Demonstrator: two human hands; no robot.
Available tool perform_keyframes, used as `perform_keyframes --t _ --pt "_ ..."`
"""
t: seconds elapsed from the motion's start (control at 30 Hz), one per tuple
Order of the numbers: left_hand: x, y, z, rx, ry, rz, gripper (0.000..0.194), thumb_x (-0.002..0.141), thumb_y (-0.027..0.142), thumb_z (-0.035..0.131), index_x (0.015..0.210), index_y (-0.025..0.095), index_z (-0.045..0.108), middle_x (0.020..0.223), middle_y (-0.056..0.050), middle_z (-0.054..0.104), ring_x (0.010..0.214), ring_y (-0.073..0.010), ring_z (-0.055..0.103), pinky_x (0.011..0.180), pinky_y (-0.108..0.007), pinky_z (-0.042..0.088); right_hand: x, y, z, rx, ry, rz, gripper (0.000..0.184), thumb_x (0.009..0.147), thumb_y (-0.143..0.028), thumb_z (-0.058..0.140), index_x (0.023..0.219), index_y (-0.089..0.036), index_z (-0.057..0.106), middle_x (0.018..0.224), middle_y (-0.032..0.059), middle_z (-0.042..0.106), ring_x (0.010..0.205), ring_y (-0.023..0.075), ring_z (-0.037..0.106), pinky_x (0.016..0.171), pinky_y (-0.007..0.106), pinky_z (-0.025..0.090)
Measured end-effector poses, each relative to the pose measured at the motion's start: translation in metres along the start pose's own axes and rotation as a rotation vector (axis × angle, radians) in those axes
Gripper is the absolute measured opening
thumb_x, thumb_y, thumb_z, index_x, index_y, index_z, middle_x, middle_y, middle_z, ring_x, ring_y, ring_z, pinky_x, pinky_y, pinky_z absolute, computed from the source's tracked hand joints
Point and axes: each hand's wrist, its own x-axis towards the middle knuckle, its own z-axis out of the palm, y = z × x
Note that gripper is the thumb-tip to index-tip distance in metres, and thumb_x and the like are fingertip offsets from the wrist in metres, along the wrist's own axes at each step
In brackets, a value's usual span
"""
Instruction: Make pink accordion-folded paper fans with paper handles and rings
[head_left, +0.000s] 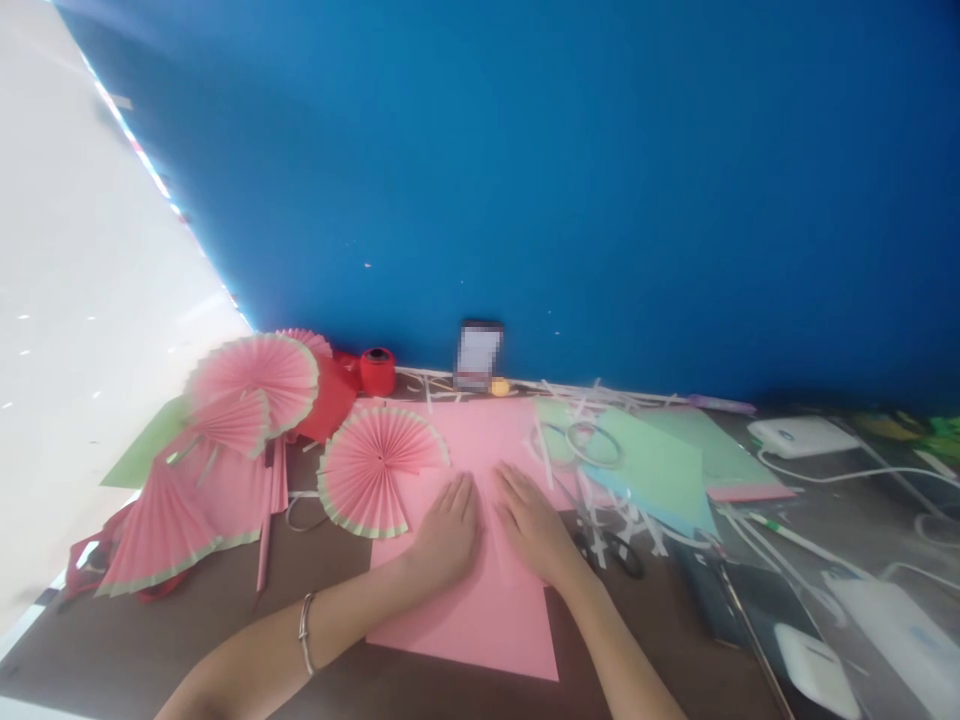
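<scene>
My left hand (448, 530) lies flat, fingers stretched forward, on a pink sheet of paper (465, 630) on the dark table. Beside it, my right hand (529, 520) also rests flat on the same sheet, fingers pointing up and to the left. A narrow strip of pink paper shows between the two hands. Just left of my left hand is a round pleated paper fan (379, 465), pink with a pale green rim, partly beneath the sheet's upper edge. Neither hand grips anything.
More pleated pink fans (251, 380) are piled at the left. A red roll (378, 372) and a propped phone (478, 355) stand by the blue wall. Green paper (660, 460), paper strips, black-handled scissors (622, 553), cables and a white case (816, 668) lie at the right.
</scene>
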Motion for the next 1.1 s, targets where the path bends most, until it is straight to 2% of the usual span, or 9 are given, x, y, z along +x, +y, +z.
perform_keyframes --t 0.1,0.2,0.37,0.47,0.6,0.83,1.1 --pt "-0.009 0.005 0.003 -0.024 -0.002 -0.027 0.046 0.09 0.017 0.024 0.129 -0.005 0.035 0.137 -0.026 0.034 0.132 -0.0318 0.024 0.105 -0.047 0.029 -0.002 -0.004 -0.001 -0.011 -0.007 -0.014 0.048 0.091 -0.03 0.03 0.137 -0.017 0.034 0.141 0.01 0.036 0.132 0.0221 0.028 0.106 0.045 0.029" --pt "-0.016 0.003 -0.003 -0.037 0.002 -0.022 0.047 0.091 0.02 0.024 0.131 -0.002 0.033 0.138 -0.024 0.033 0.133 -0.0299 0.022 0.106 -0.046 0.027 -0.003 -0.01 0.0 -0.019 -0.002 -0.03 0.049 0.091 -0.031 0.03 0.138 -0.018 0.032 0.141 0.01 0.037 0.131 0.0225 0.03 0.105 0.045 0.03" --pt "-0.021 -0.018 -0.025 -0.069 -0.042 0.025 0.05 0.092 0.026 0.023 0.136 0.003 0.027 0.141 -0.019 0.03 0.134 -0.0253 0.021 0.108 -0.041 0.023 -0.004 -0.019 0.005 -0.031 -0.009 -0.055 0.051 0.092 -0.032 0.029 0.14 -0.018 0.025 0.143 0.0087 0.034 0.132 0.0212 0.027 0.107 0.044 0.027" --pt "-0.022 -0.029 -0.031 -0.067 -0.055 0.029 0.051 0.092 0.028 0.023 0.136 0.004 0.027 0.143 -0.018 0.028 0.135 -0.0253 0.018 0.109 -0.042 0.022 -0.002 -0.022 0.009 -0.042 -0.015 -0.072 0.05 0.092 -0.03 0.028 0.141 -0.02 0.024 0.143 0.0064 0.033 0.133 0.0194 0.025 0.108 0.043 0.026" --pt "-0.021 -0.033 -0.029 -0.078 -0.062 0.028 0.053 0.091 0.031 0.026 0.136 0.003 0.027 0.144 -0.02 0.025 0.135 -0.0275 0.016 0.108 -0.044 0.023 -0.001 -0.024 0.013 -0.076 0.024 -0.018 0.05 0.092 -0.028 0.026 0.14 -0.016 0.025 0.143 0.0087 0.033 0.133 0.0196 0.026 0.107 0.042 0.027" --pt "-0.02 -0.028 -0.022 -0.086 -0.049 -0.037 0.055 0.09 0.03 0.027 0.138 0.003 0.023 0.145 -0.02 0.021 0.136 -0.0282 0.012 0.107 -0.046 0.023 0.0 -0.027 0.018 -0.086 0.079 0.014 0.051 0.091 -0.027 0.026 0.141 -0.017 0.024 0.142 0.0072 0.034 0.132 0.0195 0.028 0.107 0.042 0.028" --pt "-0.021 -0.027 -0.019 -0.123 -0.026 -0.078 0.055 0.089 0.029 0.027 0.138 0.005 0.022 0.145 -0.019 0.021 0.136 -0.0288 0.013 0.106 -0.047 0.025 0.0 -0.032 0.018 -0.097 0.073 0.061 0.051 0.089 -0.025 0.028 0.139 -0.014 0.028 0.142 0.0086 0.035 0.132 0.0198 0.028 0.108 0.04 0.026"
